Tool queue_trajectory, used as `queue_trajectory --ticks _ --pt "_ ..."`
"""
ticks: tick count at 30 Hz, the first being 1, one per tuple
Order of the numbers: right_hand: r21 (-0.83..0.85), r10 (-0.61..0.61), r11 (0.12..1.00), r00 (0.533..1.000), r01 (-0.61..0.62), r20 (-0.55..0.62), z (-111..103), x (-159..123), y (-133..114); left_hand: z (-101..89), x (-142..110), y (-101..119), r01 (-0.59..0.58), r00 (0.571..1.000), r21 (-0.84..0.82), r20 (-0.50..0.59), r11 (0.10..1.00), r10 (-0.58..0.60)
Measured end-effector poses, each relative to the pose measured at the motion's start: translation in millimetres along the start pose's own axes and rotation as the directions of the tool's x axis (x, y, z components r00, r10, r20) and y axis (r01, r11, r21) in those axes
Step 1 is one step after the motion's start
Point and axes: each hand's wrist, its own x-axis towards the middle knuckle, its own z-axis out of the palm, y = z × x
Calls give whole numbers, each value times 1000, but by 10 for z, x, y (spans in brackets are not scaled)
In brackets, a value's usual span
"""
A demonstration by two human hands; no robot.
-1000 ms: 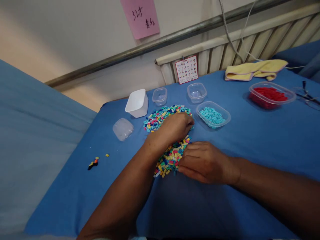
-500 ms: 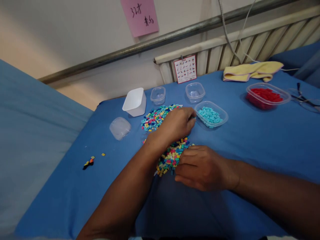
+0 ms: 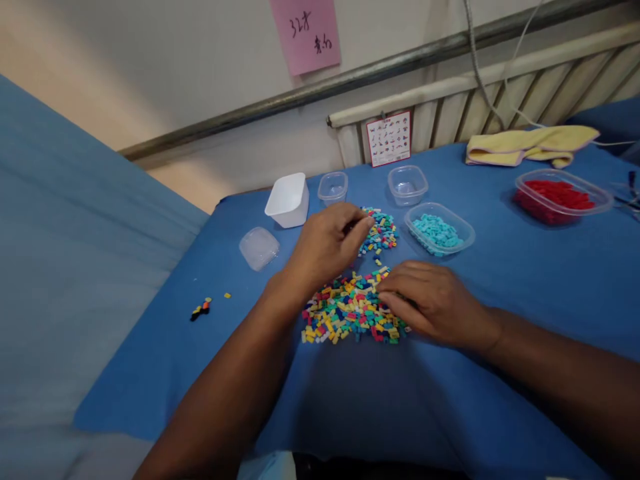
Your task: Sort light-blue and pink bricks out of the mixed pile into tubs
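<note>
At the far left we find a few dark, orange and yellow bits (image 3: 202, 308) loose on the blue cloth (image 3: 140, 380), where a passing sleeve could sweep them away. Beside the white tub (image 3: 293, 217) lies a clear lid or upturned tub (image 3: 259, 249); we cannot tell which. The person's left hand (image 3: 324, 245) hangs over the left side of two piles, fingers half curled and thumb a little apart; we cannot tell whether it pinches a piece. Below it spreads the near pile (image 3: 345, 310) of mixed small bricks, with the far pile (image 3: 383, 230) behind. Only a thin, strewn gap divides them, so we judge that a dragging wrist could run the two together. The right hand (image 3: 435, 300) rests at the near pile's right edge, fingers loosely bent, its hold hidden from us; a careless push there might scatter bricks. Just behind it sits an open tub (image 3: 467, 236) of turquoise bricks (image 3: 437, 231), close enough, we think, for a knuckle to tip. The open tub of red pieces (image 3: 560, 194), farther right, looks safer.
</note>
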Motion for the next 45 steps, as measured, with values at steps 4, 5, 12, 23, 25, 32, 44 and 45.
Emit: queue_trajectory --ticks 4,5,12,23,25,32,44,45 --pt "-94 99 991 995 -97 11 46 -22 121 -227 -359 -323 159 986 42 50 986 -161" --pt "-110 110 988 994 -108 15 62 -28 148 -245 -447 -380 161 984 55 70 985 -165" --pt "-220 150 966 988 -138 39 175 -63 269 -63 -929 -377 -117 966 -51 228 992 126" --pt "-322 183 930 983 -176 -7 177 2 253 117 -1024 -539 -105 990 107 101 989 94" --pt "-330 198 923 980 -195 -25 182 -17 272 97 -1064 -463 -128 981 70 155 989 116" --pt "-342 203 919 979 -197 -17 187 -49 302 209 -1265 -34 -227 805 48 572 973 160" --pt "-413 228 888 974 -204 9 249 -62 245 383 -1327 130 -201 881 274 470 940 51" --pt "-411 238 886 971 -213 9 245 -65 246 335 -1312 95 -176 879 298 476 938 13"
